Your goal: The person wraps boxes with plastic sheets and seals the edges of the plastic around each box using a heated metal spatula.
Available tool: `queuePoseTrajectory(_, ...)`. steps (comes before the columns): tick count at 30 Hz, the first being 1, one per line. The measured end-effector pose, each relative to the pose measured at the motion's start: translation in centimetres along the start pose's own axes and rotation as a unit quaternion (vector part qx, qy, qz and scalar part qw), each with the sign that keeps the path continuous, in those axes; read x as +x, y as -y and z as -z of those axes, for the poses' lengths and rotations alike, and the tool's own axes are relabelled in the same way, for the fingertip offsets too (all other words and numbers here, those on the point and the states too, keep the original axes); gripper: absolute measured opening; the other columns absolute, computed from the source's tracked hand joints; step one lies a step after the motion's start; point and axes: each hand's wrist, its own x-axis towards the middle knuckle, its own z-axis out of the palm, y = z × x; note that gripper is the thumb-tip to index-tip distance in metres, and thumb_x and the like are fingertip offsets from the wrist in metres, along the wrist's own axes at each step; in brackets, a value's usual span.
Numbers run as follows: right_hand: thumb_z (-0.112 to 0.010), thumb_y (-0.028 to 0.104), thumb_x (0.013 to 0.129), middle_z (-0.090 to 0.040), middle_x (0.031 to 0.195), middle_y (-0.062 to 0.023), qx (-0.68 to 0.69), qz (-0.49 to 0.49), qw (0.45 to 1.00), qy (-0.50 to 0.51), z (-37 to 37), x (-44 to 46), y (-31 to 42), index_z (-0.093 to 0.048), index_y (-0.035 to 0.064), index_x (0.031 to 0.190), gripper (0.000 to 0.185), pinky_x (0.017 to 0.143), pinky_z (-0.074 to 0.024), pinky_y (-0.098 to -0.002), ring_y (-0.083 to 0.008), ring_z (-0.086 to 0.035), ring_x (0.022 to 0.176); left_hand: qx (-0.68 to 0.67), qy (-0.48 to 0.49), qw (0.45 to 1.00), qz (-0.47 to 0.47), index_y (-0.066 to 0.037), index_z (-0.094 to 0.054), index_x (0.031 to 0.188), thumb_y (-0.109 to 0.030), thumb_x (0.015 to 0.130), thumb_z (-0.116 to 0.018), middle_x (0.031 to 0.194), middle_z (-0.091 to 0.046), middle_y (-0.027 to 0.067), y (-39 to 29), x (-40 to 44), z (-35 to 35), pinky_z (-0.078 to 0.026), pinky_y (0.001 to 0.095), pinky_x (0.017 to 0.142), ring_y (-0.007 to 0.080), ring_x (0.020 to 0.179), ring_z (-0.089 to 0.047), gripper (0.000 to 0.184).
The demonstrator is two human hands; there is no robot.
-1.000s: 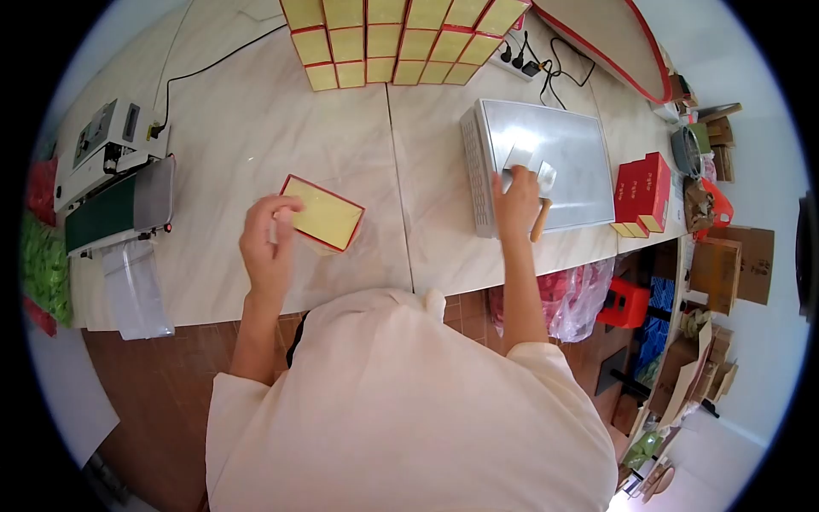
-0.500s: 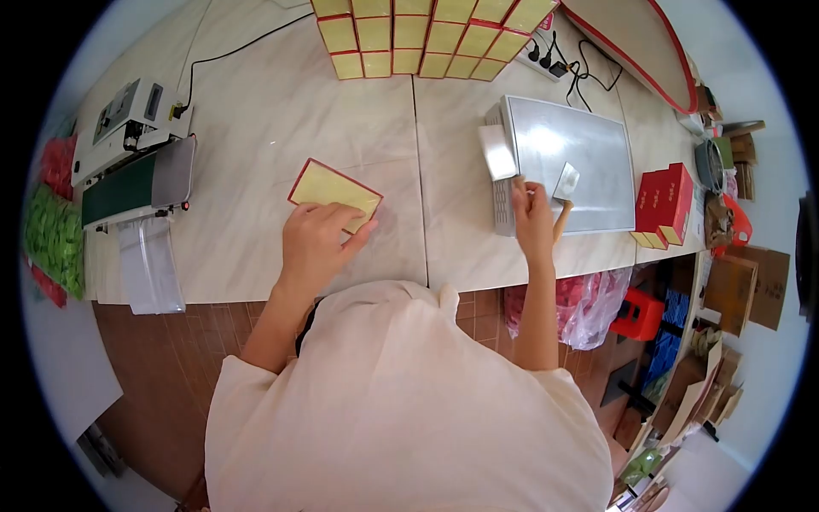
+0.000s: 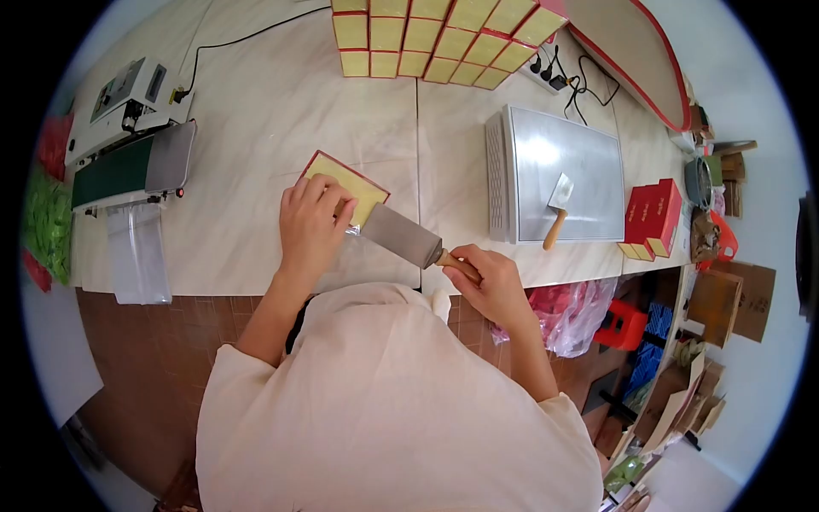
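A flat box with a yellow face and red edges [image 3: 357,182] lies on the tabletop with clear film showing at its near edge. My left hand [image 3: 314,213] rests over its near left part, fingers curled onto it. My right hand [image 3: 486,280] is closed around the wooden handle of a wide metal scraper [image 3: 401,235]. Its blade points left, with the tip at the box's right near corner. A smaller scraper with a wooden handle [image 3: 560,192] lies on the silver metal hot plate [image 3: 589,162] to the right.
Stacked yellow and red boxes [image 3: 418,34] stand at the back. At the left is a sealing machine with a green belt [image 3: 115,179] beside clear plastic bags [image 3: 138,256]. Red boxes [image 3: 653,213] sit right of the hot plate. A power strip [image 3: 546,78] and cables lie behind.
My right hand has moved left from the hot plate's edge, bringing the wide scraper to the box. My left hand stays at the box, its fingers drawn in more.
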Motion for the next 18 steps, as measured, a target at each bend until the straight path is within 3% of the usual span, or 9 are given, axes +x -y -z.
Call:
queuePoseTrajectory(4,-0.072,0.014,0.087,-0.061,0.065,-0.0109,-0.025,-0.002,1.0,-0.012,-0.8,0.3,0.5,-0.062,0.0025,0.098,0.019,0.051,-0.0445,-0.0323,-0.0252,-0.057,0.052,-0.01,-0.037,0.998,0.045,-0.007,-0.063,0.087,-0.01,0.081,-0.072,0.104,-0.062,0.0029,0.1,0.7,0.2,-0.042,0.0398,0.087,0.0243,0.099,-0.057,0.012)
queuePoseTrajectory(7,-0.072,0.015,0.087,-0.063,0.066,-0.0112,-0.033,-0.011,0.999,-0.006,-1.2,1.0,1.1,-0.062,0.003,0.097,0.019,0.051,-0.0458,-0.0322,-0.026,-0.059,0.052,-0.045,-0.048,0.998,0.018,-0.006,-0.063,0.09,-0.007,0.081,-0.07,0.104,-0.063,0.0038,1.4,0.7,0.2,-0.043,0.0431,0.094,0.0263,0.101,-0.058,0.011)
queuePoseTrajectory(9,-0.072,0.016,0.087,-0.064,0.066,-0.0115,-0.045,0.002,0.999,-0.011,-1.5,1.7,1.4,-0.062,0.0035,0.097,0.019,0.05,-0.0461,-0.0332,-0.0271,-0.06,0.053,-0.084,0.002,0.996,-0.012,-0.005,-0.064,0.088,-0.005,0.081,-0.069,0.107,-0.066,0.0045,2.0,0.6,0.3,-0.047,0.0413,0.092,0.0267,0.101,-0.061,0.009)
queuePoseTrajectory(18,-0.067,0.019,0.09,-0.065,0.069,-0.0072,-0.109,0.032,0.993,-0.039,-2.7,4.1,1.2,-0.06,0.0067,0.094,0.015,0.047,-0.0448,-0.0367,-0.0274,-0.061,0.054,-0.089,0.004,0.995,-0.054,-0.005,-0.064,0.088,-0.001,0.08,-0.069,0.103,-0.067,0.006,2.3,0.4,-0.1,-0.054,0.0356,0.078,0.0266,0.092,-0.065,0.01)
